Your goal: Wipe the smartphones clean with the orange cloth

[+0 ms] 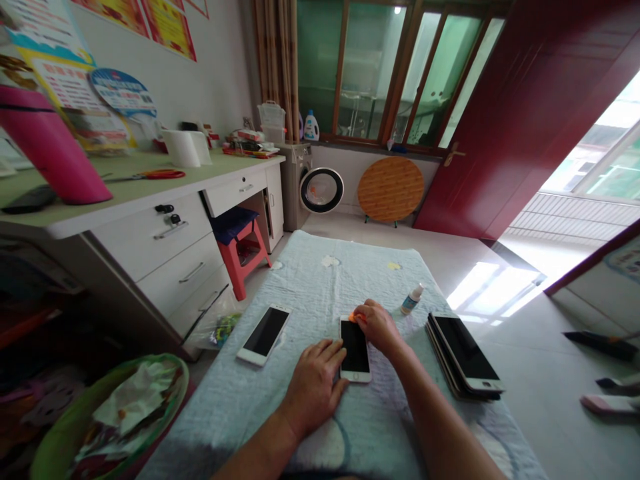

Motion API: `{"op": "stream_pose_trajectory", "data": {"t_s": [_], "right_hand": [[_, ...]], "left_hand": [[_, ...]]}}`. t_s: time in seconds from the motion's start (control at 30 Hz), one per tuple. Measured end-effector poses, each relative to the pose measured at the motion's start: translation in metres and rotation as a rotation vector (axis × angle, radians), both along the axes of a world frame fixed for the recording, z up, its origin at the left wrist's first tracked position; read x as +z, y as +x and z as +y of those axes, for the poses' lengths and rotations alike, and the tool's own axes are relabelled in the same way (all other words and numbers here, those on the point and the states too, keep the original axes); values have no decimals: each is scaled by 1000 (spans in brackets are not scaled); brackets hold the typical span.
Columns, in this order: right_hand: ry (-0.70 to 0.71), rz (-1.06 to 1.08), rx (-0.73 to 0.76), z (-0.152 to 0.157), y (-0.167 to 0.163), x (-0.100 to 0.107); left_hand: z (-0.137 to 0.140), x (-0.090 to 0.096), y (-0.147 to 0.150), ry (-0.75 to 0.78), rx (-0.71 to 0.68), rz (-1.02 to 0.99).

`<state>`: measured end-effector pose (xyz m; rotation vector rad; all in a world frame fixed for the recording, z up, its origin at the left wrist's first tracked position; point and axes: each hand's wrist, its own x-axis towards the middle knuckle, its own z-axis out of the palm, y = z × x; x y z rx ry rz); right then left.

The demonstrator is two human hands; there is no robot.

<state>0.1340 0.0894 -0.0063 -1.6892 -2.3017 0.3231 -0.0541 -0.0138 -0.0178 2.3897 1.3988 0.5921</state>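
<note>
A white phone [355,349] is laid screen-up near the middle of the worktop [310,280], which is covered by a pale blue quilted cloth. The left hand [315,383] is spread flat, palm down, with its fingertips pressed against the phone's left edge, apparently so that the phone is kept from sliding. The right hand [377,325] is curled closed at the phone's top end, and a small orange item [353,318] is pinched between its fingers and held against the top of the screen; what this item is cannot be told.

A second white phone [264,334] is placed screen-up towards the left edge of the worktop, well apart from both hands. A stack of phones [465,357] is set near the right edge, screens up, within reach of the right hand. A small spray bottle [413,299] is laid on its side just beyond the right hand, near that stack. A green basket [105,413] of crumpled scraps is seen below the worktop's near left corner.
</note>
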Motion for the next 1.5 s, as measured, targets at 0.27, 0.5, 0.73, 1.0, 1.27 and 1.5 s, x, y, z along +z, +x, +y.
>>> {"op": "stream_pose_trajectory", "data": {"t_s": [0.27, 0.5, 0.73, 1.0, 1.27, 1.5], "right_hand": [[15, -2, -66, -2, 12, -4], [54, 5, 4, -6, -26, -3], [30, 53, 78, -7, -34, -4], [-113, 181, 182, -37, -23, 9], [-154, 241, 288, -88, -14, 12], [-163, 256, 252, -83, 3, 7]], "left_hand": [[1, 0, 0, -5, -5, -9], [1, 1, -1, -16, -7, -14], [0, 0, 0, 10, -9, -62], [0, -27, -3, 114, 64, -144], [2, -23, -5, 107, -10, -130], [4, -8, -3, 10, -49, -58]]}}
